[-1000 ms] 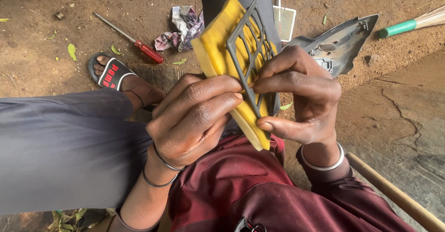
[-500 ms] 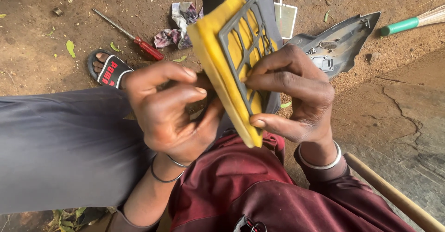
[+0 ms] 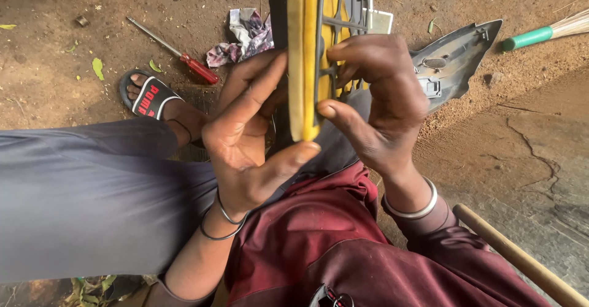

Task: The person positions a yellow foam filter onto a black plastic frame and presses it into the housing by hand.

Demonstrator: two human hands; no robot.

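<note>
I hold a thick yellow foam pad (image 3: 299, 49) edge-on in front of me, with a grey plastic grille frame (image 3: 351, 12) lying against its right face. My right hand (image 3: 377, 101) grips both, thumb on the pad's lower edge and fingers curled over the grille bars. My left hand (image 3: 248, 138) cups the pad's left side, palm turned up, thumb tip at the bottom corner and fingers spread behind it. Thin bangles ring my left wrist and a silver one my right.
On the dirt lie a red-handled screwdriver (image 3: 184, 58), a crumpled rag (image 3: 242, 37), a grey plastic panel (image 3: 457, 58) and a green-handled broom (image 3: 540, 34). My sandalled foot (image 3: 153, 98) rests at the left. A wooden stick (image 3: 521, 261) runs along the right.
The pad and grille have turned from facing me to edge-on and risen. My left hand has shifted from over the front to cupping the pad's left side from below.
</note>
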